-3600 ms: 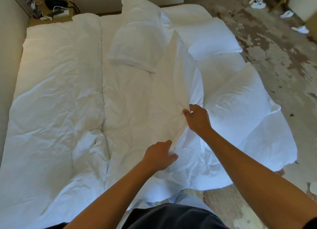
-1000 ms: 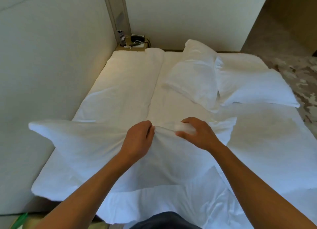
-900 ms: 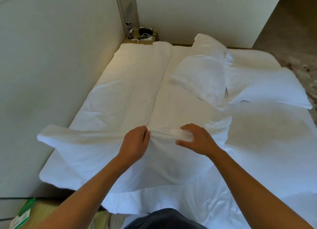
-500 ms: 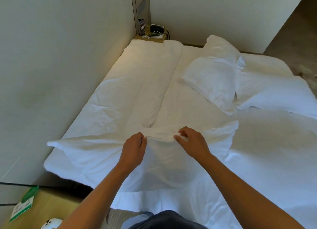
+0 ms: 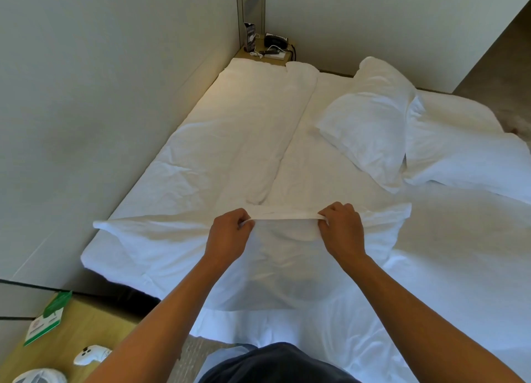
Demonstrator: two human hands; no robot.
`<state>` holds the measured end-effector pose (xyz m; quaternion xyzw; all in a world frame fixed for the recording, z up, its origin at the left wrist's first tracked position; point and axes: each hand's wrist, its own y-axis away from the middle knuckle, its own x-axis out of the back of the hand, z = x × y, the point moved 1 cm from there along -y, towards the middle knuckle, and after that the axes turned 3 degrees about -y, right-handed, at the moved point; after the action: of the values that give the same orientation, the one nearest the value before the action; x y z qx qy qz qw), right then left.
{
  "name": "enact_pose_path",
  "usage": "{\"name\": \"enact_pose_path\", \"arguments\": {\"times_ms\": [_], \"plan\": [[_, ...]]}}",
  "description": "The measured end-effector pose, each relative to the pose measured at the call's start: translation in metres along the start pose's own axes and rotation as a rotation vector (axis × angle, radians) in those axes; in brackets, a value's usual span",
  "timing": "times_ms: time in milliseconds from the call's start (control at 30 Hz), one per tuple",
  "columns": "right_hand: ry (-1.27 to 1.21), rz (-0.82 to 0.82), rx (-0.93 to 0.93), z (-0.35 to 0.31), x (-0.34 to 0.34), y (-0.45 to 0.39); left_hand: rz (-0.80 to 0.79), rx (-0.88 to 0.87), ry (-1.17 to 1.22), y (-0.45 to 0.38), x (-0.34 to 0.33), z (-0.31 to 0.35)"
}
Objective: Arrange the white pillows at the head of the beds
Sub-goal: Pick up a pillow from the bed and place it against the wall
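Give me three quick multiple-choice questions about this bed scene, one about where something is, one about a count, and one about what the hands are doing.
1. Where do the two loose pillows lie?
A. On the floor
B. On the bed's right side, near its head
C. On the bedside shelf

2. How many hands grip the held pillow?
A. None
B. One
C. Two

3. How is that pillow's top edge held?
A. Pinched taut between the hands
B. Lying flat, untouched
C. Rolled into a ball

Answers:
1. B: the nearer pillow and the farther pillow lie side by side on the bed, right of its middle.
2. C: the left hand and right hand both pinch the held pillow.
3. A: its edge runs straight from hand to hand.
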<state>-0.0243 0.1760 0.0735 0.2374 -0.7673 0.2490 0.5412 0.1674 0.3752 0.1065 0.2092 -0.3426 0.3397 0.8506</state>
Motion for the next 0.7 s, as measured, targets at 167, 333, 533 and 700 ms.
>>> {"name": "enact_pose_path", "arguments": {"times_ms": [167,333,533,700], "plan": [[0.009,0.101,-0.016,0.003,0.013,-0.006,0.012,-0.028,-0.003,-0.001,0.004,0.002],[0.030,0.128,-0.051,0.016,0.023,-0.014,0.131,-0.078,0.015,-0.015,0.018,0.011],[-0.227,0.081,-0.091,0.029,0.019,-0.013,0.121,-0.075,-0.085,-0.020,0.011,0.001],[-0.312,0.056,-0.114,0.043,0.013,-0.011,0.059,-0.004,-0.180,-0.016,0.003,-0.014]]}}
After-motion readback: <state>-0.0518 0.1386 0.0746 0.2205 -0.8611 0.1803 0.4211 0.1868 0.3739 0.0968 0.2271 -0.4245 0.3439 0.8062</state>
